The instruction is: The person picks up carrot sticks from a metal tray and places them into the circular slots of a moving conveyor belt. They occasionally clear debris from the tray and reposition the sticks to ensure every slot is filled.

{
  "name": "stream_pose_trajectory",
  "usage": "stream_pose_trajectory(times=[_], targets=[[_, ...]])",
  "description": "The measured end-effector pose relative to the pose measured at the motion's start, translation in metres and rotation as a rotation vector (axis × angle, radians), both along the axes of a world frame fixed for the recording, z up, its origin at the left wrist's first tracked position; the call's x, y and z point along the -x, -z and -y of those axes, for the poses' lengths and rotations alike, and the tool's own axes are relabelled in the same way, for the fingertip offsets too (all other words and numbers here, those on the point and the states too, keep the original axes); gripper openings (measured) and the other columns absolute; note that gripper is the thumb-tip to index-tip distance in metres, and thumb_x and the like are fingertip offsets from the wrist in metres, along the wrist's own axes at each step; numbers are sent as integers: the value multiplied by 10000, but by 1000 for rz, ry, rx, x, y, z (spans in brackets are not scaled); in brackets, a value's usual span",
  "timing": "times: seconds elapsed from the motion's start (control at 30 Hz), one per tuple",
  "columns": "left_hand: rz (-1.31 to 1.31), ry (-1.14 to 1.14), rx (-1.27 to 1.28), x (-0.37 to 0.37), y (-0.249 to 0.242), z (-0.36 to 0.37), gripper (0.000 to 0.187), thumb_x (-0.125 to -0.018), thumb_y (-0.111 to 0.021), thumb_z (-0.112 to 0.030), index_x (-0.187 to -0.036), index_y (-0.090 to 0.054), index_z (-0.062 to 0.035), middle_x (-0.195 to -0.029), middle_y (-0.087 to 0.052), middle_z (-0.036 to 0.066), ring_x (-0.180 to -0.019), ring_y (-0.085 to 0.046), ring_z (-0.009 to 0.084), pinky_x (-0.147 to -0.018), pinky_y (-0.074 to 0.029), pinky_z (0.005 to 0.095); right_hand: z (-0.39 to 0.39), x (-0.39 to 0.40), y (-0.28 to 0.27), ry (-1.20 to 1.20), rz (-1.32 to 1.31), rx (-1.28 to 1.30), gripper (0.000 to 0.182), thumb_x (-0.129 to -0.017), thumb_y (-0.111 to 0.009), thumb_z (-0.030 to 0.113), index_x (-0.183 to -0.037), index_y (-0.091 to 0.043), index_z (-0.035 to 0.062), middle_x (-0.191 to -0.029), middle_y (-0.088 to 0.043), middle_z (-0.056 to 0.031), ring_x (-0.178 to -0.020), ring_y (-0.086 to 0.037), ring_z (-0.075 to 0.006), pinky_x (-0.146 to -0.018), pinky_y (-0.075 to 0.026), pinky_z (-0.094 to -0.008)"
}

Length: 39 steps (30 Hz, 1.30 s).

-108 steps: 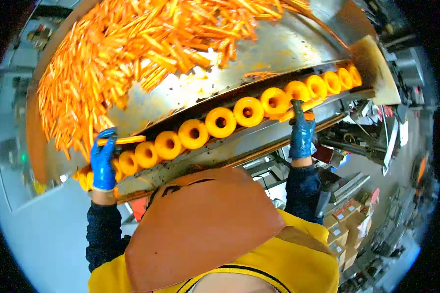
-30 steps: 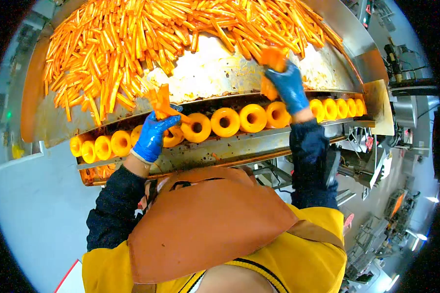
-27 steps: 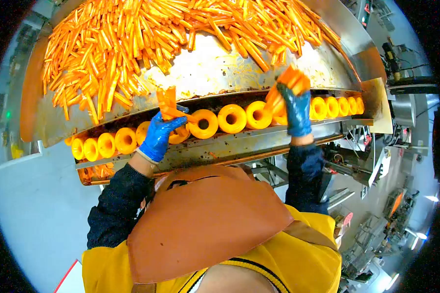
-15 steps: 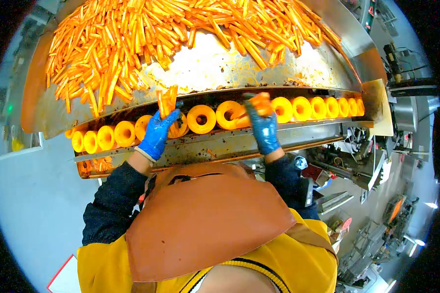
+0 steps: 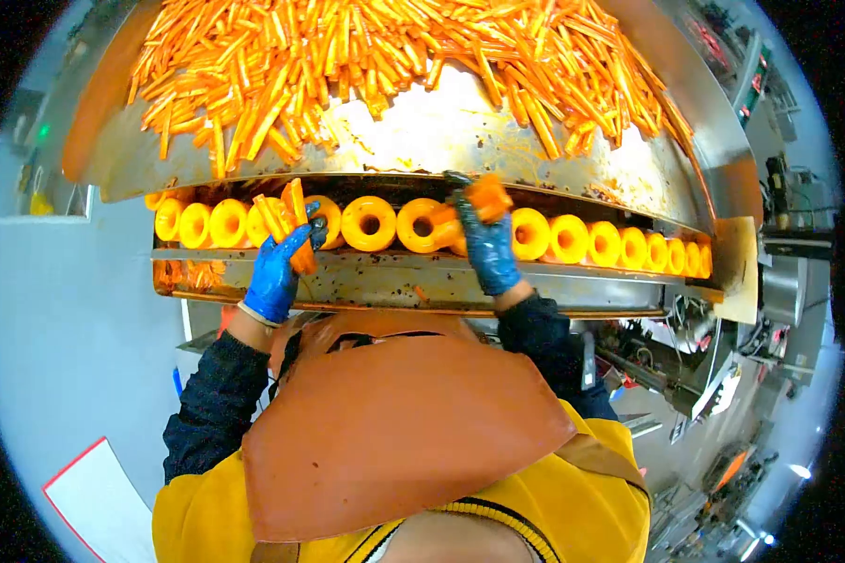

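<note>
Bare metal separates the heap [image 5: 394, 42] from the tray's [image 5: 413, 155] near edge, while the left hand [image 5: 274, 280] and right hand [image 5: 490, 253] reach forward, apart, at the cups [image 5: 368, 202], fingers curled round sticks [image 5: 279, 218].

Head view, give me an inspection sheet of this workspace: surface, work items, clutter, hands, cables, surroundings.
Surface: metal tray, stained, with dark specks near its front edge.
Work items: heap of orange sticks on the tray; row of orange rings along its near side.
Clutter: orange scraps in the lower trough.
Hands: left hand, blue-gloved, holds several sticks; right hand, blue-gloved, holds orange pieces at the ring row, blurred.
Cables: apparent thin cables beyond the right end; routing unclear.
Surroundings: red-edged white panel, lower left; equipment at right, too small to identify.
</note>
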<state>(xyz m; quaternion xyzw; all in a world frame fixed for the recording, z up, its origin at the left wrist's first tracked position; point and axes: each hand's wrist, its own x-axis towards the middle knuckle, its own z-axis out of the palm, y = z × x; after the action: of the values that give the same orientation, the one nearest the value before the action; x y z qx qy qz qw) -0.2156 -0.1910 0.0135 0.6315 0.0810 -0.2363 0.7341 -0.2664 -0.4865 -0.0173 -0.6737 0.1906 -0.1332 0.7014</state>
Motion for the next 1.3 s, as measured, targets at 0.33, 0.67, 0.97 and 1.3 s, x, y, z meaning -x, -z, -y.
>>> stream_pose_trajectory(times=[0.33,0.67,0.97,1.3], targets=[[29,-19,186,-20,-25,-15,386,-890,-518,-113,-1252,-478,15,-1118,-594,91,-995,-581,169,-891,-451,297,-35,-12,-19,-74,102,440,224,-837,-633,142,-1054,-648,88,-935,-640,-123,-856,-620,-221,-762,-477,-295],[-66,360,-18,-49,-22,-32,242,-848,-589,-178,-1035,-621,-29,-927,-622,16,-858,-564,113,-779,-447,269,-107,-27,-58,-321,-39,472,341,-740,-724,280,-1003,-639,80,-1008,-590,-145,-976,-551,-308,-854,-445,-383],[140,412,137,-59,-7,-24,302,-854,-599,-136,-1122,-585,4,-1131,-598,56,-1013,-537,135,-913,-416,277,-123,-30,-60,-45,74,292,112,-816,-623,39,-925,-597,24,-931,-574,-90,-841,-580,-187,-741,-474,-284],[398,326,144,-74,24,-30,303,-825,-595,-46,-1121,-568,12,-1095,-612,104,-1026,-561,177,-937,-425,320,-101,-20,-28,-191,-113,692,290,-773,-689,132,-1049,-624,71,-974,-611,-107,-841,-593,-206,-715,-491,-296]])
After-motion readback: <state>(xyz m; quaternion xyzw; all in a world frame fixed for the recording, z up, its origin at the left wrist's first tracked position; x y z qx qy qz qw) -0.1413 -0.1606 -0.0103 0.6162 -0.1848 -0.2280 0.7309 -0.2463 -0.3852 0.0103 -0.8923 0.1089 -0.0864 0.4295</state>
